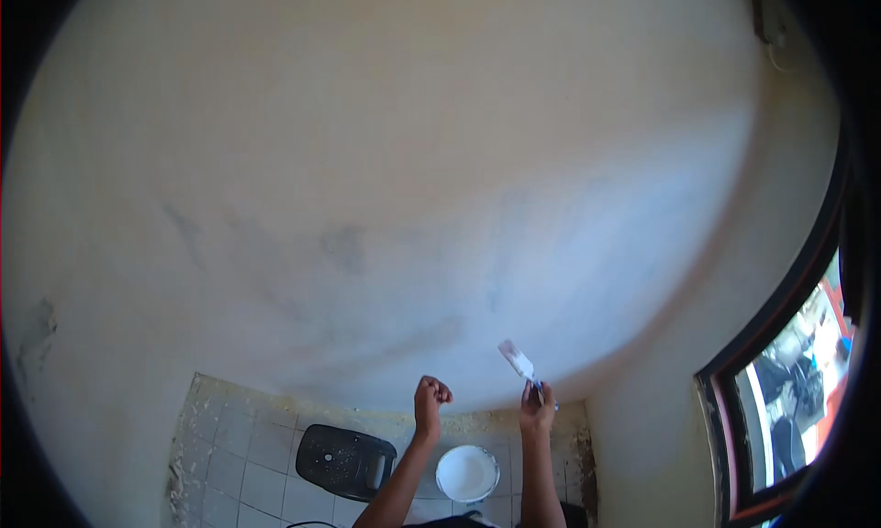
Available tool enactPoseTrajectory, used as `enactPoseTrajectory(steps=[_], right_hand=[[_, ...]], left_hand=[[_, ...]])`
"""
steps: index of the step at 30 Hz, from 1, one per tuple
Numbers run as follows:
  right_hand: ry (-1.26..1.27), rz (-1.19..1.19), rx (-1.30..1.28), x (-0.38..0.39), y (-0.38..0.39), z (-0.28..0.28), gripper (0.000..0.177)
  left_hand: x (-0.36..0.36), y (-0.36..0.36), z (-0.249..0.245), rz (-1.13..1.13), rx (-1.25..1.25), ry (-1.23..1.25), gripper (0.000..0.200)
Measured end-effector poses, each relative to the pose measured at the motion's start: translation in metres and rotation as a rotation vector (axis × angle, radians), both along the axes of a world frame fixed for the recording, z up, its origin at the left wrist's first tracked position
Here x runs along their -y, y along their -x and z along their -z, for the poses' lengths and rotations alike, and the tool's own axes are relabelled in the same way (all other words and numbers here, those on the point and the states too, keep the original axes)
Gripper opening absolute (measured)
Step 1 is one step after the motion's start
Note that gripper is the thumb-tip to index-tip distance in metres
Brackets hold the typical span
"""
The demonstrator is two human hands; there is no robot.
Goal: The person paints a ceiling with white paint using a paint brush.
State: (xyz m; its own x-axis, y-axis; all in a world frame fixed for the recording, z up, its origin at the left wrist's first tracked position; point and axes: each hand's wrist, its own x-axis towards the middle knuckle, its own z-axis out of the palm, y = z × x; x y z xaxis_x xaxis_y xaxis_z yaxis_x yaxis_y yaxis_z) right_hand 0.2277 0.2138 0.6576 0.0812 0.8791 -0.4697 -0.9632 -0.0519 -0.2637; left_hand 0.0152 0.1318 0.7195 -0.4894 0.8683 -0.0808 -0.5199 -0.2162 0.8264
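Note:
My right hand (538, 407) is closed round the handle of a paintbrush (519, 361), whose white-smeared head points up and to the left in front of the wall (367, 161). To the left of it, my left hand (429, 401) is held up with its fingers curled in; whether anything is inside them is too small to make out. Below and between the two forearms, a round white bucket (467, 474) stands on the tiled floor, with white inside it. Grey smudges mark the lower part of the wall.
A black plastic stool (344, 461) sits on the floor tiles (262, 464) left of my left forearm. On the right is a dark-framed window (734, 436) with objects outside. A small dark fixture (762, 21) hangs at the upper right. Debris lies along the floor edges.

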Motion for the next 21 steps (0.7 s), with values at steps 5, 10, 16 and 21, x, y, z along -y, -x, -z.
enactPoseTrajectory(steps=[5,10,16,21], right_hand=[[-0.08,-0.314,-0.099,0.008,-0.04,0.048,0.012],[0.204,-0.169,-0.17,0.025,-0.034,0.028,0.015],[0.127,-0.189,-0.298,0.046,-0.041,-0.003,0.012],[0.129,-0.116,-0.329,0.07,-0.045,-0.04,0.01]], left_hand=[[0.024,-0.033,0.036,-0.011,0.012,0.003,0.016],[0.039,-0.048,0.042,0.041,0.048,0.07,0.012],[0.044,-0.042,0.015,0.187,-0.131,0.067,0.015],[0.051,-0.031,-0.003,0.24,-0.153,-0.004,0.013]])
